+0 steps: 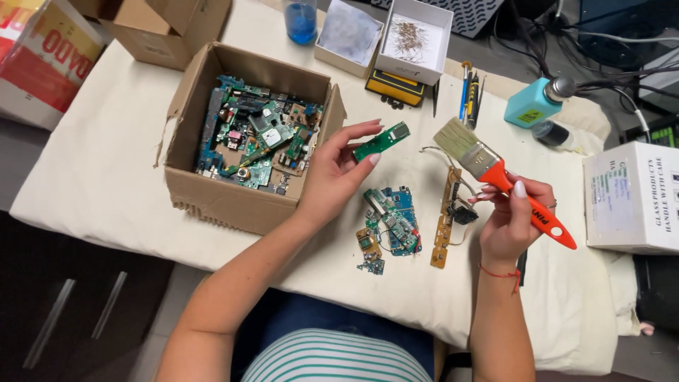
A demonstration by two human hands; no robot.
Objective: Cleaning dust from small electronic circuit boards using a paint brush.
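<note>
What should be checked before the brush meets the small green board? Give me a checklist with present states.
1. Left hand pinches the small green board: ok.
2. Right hand grips the orange-handled brush: ok.
3. Bristles touching the board: not ok, a gap remains.
4. Board's face turned toward the bristles: cannot tell.
5. Cloth under the hands free of parts: not ok, loose boards lie there.

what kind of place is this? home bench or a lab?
Likely an electronics repair or salvage bench, home or lab unclear. A cardboard box is full of circuit boards, more lie loose on the cloth-covered table, and the hands hold a small green board and a brush.
</note>
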